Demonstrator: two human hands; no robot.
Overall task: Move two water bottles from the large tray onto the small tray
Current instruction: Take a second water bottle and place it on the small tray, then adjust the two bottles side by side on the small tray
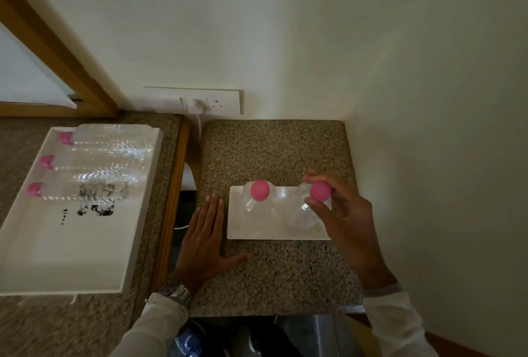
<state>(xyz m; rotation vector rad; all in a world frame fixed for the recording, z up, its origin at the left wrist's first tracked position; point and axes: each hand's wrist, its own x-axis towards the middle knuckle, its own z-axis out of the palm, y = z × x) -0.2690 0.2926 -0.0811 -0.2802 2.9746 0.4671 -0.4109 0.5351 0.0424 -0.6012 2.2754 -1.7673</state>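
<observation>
The small white tray (pixel 281 232) lies on the right-hand granite counter. One clear water bottle (pixel 259 199) with a pink cap stands upright on its left half. A second pink-capped bottle (pixel 307 213) stands on its right half, slightly tilted, and my right hand (pixel 338 213) grips it around the cap and neck. My left hand (pixel 204 238) rests flat on the counter just left of the small tray, fingers spread, holding nothing. On the left, the large white tray (pixel 57 256) holds three more bottles (pixel 94 163) lying on their sides, caps pointing left.
A wall socket strip (pixel 200 100) with a plugged-in white charger sits on the wall behind the counters. A wooden-edged gap (pixel 183 190) separates the two granite surfaces. The wall closes in on the right, and a wooden frame (pixel 51 50) runs up at the left.
</observation>
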